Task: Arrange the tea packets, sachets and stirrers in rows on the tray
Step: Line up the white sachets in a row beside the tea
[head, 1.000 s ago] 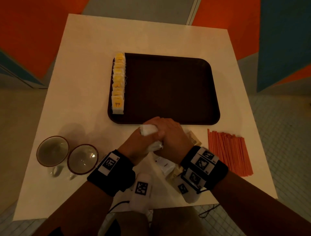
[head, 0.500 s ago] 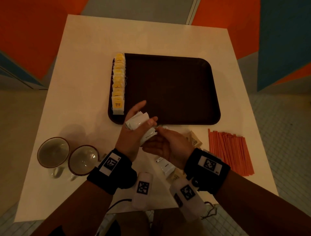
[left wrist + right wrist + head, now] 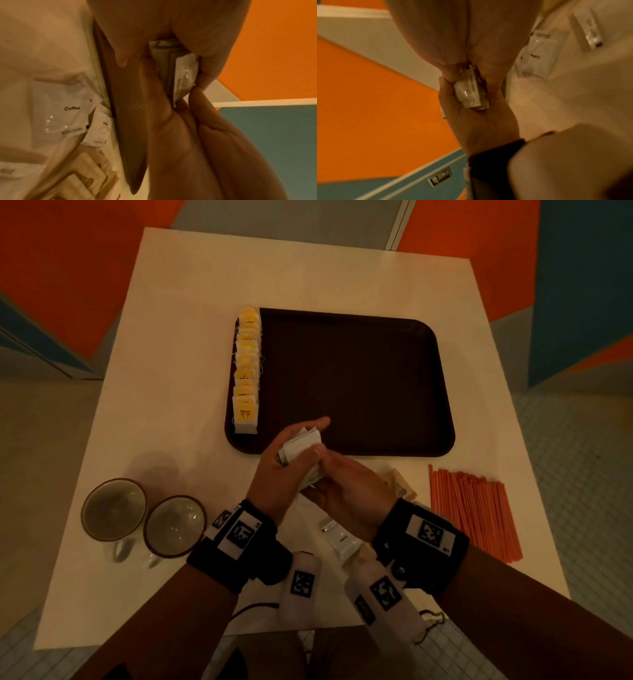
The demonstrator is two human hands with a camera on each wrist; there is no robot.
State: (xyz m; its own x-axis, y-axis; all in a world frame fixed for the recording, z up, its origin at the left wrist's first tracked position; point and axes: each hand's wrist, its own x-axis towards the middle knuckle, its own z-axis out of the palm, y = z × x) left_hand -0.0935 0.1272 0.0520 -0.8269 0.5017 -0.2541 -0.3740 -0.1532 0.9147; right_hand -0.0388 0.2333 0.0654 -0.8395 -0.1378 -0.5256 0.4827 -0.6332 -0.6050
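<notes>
My left hand (image 3: 286,465) grips a stack of white sachets (image 3: 301,445) above the front rim of the dark brown tray (image 3: 359,385). My right hand (image 3: 346,487) sits just right of it, thumb and fingers pinching the near end of the same stack (image 3: 469,93). In the left wrist view the sachets (image 3: 181,73) are squeezed edge-on between both hands. A row of yellow tea packets (image 3: 246,371) lies along the tray's left edge. Orange stirrers (image 3: 476,511) lie on the table to the right.
Loose white coffee sachets (image 3: 342,539) and brown sachets (image 3: 400,489) lie on the white table (image 3: 178,337) under my right wrist. Two cups (image 3: 113,513) (image 3: 174,525) stand at the front left. Most of the tray's floor is bare.
A second ago both hands were clasped over the stack. The right hand then opened off it, and the left hand now shows the stack fanned, with my right thumb back on it.
</notes>
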